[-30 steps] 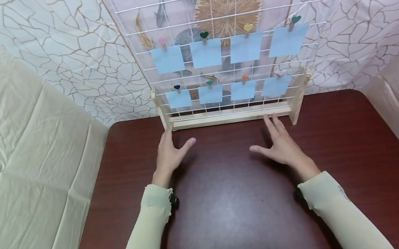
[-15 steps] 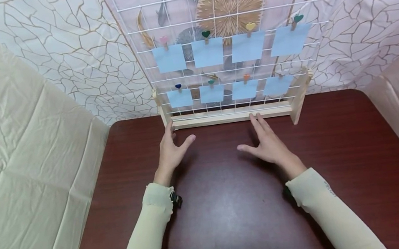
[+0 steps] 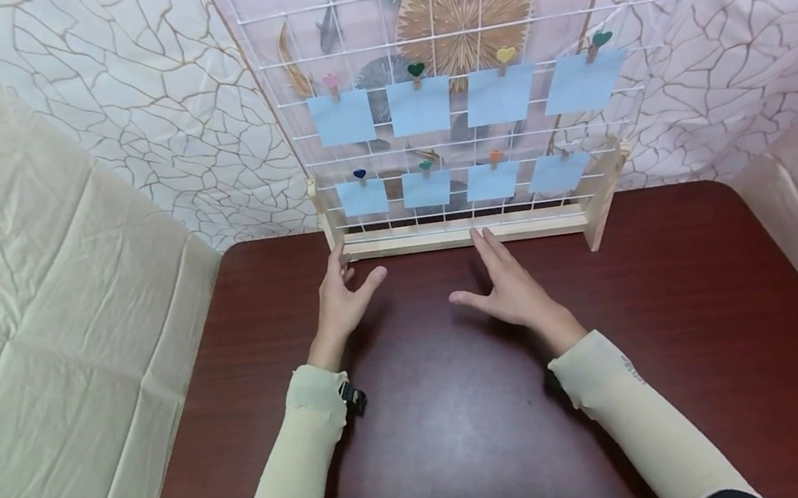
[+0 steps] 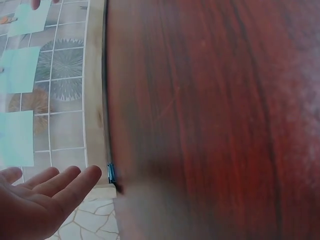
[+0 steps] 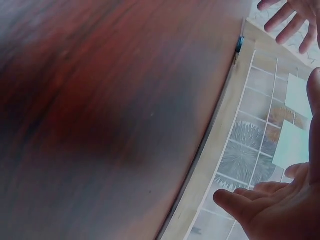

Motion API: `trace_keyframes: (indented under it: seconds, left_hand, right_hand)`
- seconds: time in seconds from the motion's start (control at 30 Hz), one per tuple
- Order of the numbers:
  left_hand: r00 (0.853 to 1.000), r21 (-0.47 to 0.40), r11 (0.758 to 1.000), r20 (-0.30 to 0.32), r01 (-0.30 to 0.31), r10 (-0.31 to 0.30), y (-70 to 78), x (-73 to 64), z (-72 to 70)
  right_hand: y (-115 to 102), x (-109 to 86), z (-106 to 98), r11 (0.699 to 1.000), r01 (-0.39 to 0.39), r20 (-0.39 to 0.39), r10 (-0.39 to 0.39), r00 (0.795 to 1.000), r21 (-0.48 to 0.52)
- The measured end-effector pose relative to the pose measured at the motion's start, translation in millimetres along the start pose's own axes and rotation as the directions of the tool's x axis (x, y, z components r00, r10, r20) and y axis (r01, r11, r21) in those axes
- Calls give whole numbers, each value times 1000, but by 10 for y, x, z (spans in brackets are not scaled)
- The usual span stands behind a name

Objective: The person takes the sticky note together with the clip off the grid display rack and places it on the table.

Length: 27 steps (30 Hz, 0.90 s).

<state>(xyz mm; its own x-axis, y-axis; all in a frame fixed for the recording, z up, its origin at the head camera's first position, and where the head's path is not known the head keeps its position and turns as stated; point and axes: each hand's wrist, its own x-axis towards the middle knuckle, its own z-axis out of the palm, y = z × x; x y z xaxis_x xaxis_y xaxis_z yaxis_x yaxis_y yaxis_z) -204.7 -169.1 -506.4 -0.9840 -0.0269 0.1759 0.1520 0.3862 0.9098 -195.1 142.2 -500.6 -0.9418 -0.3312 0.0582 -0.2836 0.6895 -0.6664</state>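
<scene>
A white wire grid rack (image 3: pixel 468 141) in a wooden stand (image 3: pixel 458 236) stands at the back of the table. Pale blue paper cards (image 3: pixel 420 107) hang on it in two rows from clips with heart tops (image 3: pixel 417 69). My left hand (image 3: pixel 337 308) hovers by the stand's left end, thumb apart from the fingers, holding nothing. Near its fingertips, a small blue object (image 4: pixel 111 173) lies against the stand's foot; its kind is unclear. My right hand (image 3: pixel 514 293) is spread before the middle of the stand, also holding nothing. Whether the fingertips touch the wood is unclear.
The dark red-brown table (image 3: pixel 455 443) stretches in front of the rack. Behind it hangs a white cloth with gold crack lines (image 3: pixel 143 89). Beige cloth walls (image 3: pixel 39 330) rise on both sides.
My right hand has slid left along the front of the stand, from its right end to the middle. My left hand has stayed nearly in place.
</scene>
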Motion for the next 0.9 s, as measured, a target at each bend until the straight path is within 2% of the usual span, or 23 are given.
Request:
trace_keyframes:
  seconds: [0.43, 0.7, 0.9]
  left_hand:
    - [1000, -61, 998, 23, 9, -7, 0, 51, -57]
    - [999, -49, 997, -9, -52, 52, 28, 126, -87]
    - [999, -60, 997, -14, -37, 36, 51, 141, -106]
  right_hand:
    - [-119, 157, -3, 999, 39, 1, -39, 999, 29]
    - [-254, 295, -29, 997, 56, 9, -57, 998, 48]
    - [-370, 367, -36, 995, 65, 25, -67, 997, 74]
